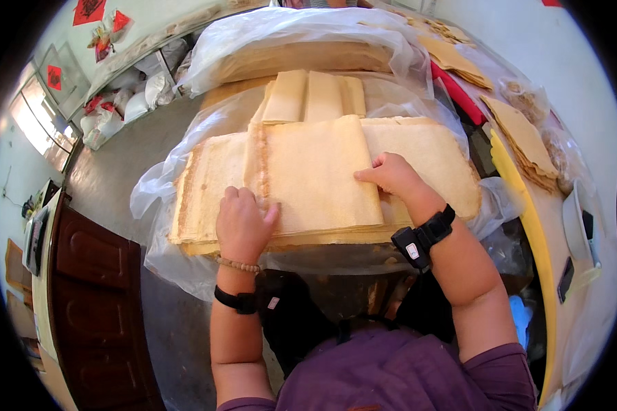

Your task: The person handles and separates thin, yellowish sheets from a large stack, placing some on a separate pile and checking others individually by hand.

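Observation:
A folded stack of thin, pale yellow sheets (319, 174), which look like dried tofu skin, lies in front of me on a wider pile of similar sheets (421, 146). My left hand (248, 221) rests at the folded stack's lower left edge, fingers curled and thumb out to the right; whether it grips a sheet is unclear. At the stack's right edge, my right hand (388, 177) pinches the border, thumb on top and fingers partly hidden beneath. Just beyond lie more folded bundles (308, 97).
Clear plastic sheeting (169, 180) lies under the pile and covers another stack (308, 56) behind it. On the right, a long table (534, 205) bears more sheets, bags and a phone (565, 280). A dark wooden cabinet (95, 303) stands left. Part of another person (334, 3) shows at the top.

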A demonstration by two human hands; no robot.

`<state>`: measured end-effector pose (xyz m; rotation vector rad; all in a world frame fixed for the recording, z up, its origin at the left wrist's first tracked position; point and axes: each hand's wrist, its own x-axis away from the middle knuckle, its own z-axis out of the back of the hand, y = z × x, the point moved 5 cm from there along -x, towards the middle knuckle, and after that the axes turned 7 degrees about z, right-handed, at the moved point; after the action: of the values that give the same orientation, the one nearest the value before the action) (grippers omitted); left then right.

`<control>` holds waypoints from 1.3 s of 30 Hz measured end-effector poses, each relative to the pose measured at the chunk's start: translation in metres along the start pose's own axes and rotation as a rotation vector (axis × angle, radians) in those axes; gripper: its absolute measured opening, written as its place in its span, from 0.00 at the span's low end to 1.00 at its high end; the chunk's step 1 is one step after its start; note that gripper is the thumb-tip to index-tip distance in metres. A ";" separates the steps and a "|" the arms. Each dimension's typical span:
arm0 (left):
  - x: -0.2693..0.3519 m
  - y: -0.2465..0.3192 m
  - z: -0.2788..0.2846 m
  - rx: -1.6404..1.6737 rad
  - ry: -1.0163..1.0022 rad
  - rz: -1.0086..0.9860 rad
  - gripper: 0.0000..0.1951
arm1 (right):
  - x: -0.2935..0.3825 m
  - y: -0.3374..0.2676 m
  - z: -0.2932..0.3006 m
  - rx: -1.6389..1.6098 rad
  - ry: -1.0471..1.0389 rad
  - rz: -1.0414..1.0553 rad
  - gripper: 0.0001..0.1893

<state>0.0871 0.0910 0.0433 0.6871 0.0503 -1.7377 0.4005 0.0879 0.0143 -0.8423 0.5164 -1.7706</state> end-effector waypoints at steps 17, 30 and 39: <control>0.096 -0.076 0.031 0.049 -0.194 0.473 0.15 | 0.006 -0.007 0.084 0.468 0.403 0.285 0.32; 0.141 0.045 -0.034 1.405 -0.885 0.706 0.17 | 0.132 -0.031 -0.071 0.487 0.391 1.113 0.24; 0.065 0.076 0.056 0.477 -0.207 -0.518 0.22 | 0.155 0.079 0.042 0.467 0.319 1.002 0.16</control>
<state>0.1242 -0.0099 0.0829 0.8865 -0.3706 -2.3462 0.4522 -0.0822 0.0323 0.0739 0.5590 -0.9987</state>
